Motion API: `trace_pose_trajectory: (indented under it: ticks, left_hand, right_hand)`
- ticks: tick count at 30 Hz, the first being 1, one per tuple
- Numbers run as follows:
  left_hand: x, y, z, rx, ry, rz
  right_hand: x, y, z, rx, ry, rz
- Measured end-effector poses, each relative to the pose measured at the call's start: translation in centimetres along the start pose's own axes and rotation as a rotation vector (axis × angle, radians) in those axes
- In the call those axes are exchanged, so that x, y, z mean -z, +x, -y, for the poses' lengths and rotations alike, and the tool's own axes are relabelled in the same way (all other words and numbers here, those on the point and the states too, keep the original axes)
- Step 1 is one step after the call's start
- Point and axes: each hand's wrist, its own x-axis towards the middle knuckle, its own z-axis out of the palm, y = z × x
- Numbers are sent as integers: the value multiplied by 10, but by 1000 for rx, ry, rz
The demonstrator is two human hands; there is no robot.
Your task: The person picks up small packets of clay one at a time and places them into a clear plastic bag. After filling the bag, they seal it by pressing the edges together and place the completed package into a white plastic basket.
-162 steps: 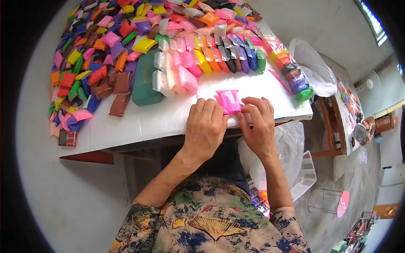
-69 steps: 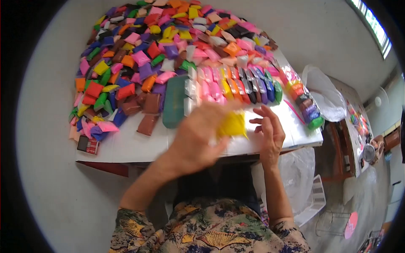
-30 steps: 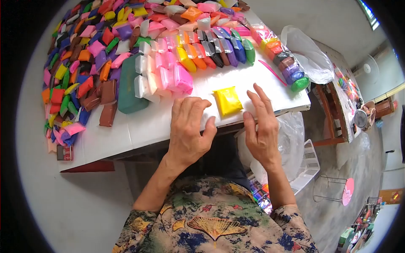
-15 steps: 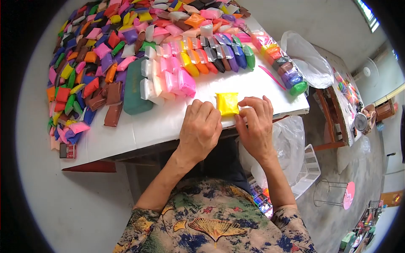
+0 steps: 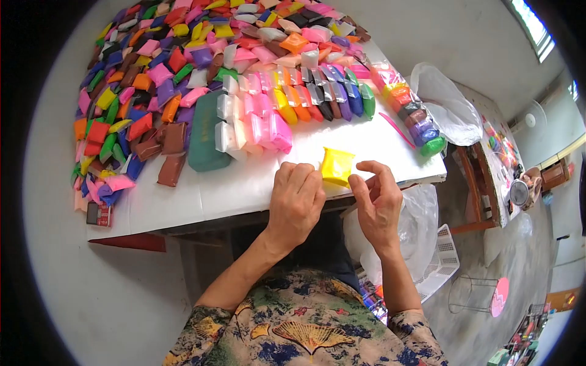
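A small yellow packet [image 5: 337,166], glossy and pillow-shaped, is at the table's front edge between my hands. My left hand [image 5: 296,198] has its fingers curled in a pinch at the packet's lower left edge. On the other side, my right hand [image 5: 379,207] has thumb and index finger apart. Its thumb tip is by the packet's right corner; whether it touches cannot be made out. Beyond them stand rows of coloured packets [image 5: 305,100], ordered from white and pink through yellow, orange and black to blue and green. A dark green box [image 5: 206,137] props their left end.
A large heap of mixed coloured packets [image 5: 143,79] covers the table's left and back. A filled clear bag [image 5: 412,113] and a pink strip [image 5: 397,129] lie at the right. Plastic bags [image 5: 418,213] and a white basket [image 5: 441,262] are below the table edge.
The yellow packet has tilted, its right side lower. My right hand's fingers have spread and come off its right edge, while my left hand stays at its left. The view has shifted slightly.
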Motion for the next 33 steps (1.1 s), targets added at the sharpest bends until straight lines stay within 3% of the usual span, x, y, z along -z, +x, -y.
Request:
trace_pose_trajectory:
  ticks: [2, 5, 9, 12, 15, 17, 20, 24, 33]
  left_hand:
    - [0, -1, -2, -10, -16, -40]
    - [4, -6, 0, -36, -12, 13]
    - [12, -4, 3, -17, -5, -15]
    - [18, -1, 6, 53, 2, -83]
    - [24, -5, 8, 114, -7, -90]
    - [23, -10, 13, 151, -25, -66]
    - [24, -16, 17, 131, -17, -53]
    - [25, -15, 16, 108, -22, -79]
    - [31, -17, 15, 118, -72, -28]
  right_hand:
    - [-3, 1, -2, -56, 33, 33]
    - [3, 11, -4, -422, 528, 169]
    - [-2, 24, 5, -407, 676, 201]
    - [-22, 27, 6, -145, 440, 54]
    - [-48, 38, 18, 204, -68, -139]
    - [-68, 45, 12, 268, -161, -137]
    - [-88, 48, 10, 218, -269, -21]
    - [-84, 48, 14, 162, -63, 84]
    - [-89, 51, 11, 218, -87, 105]
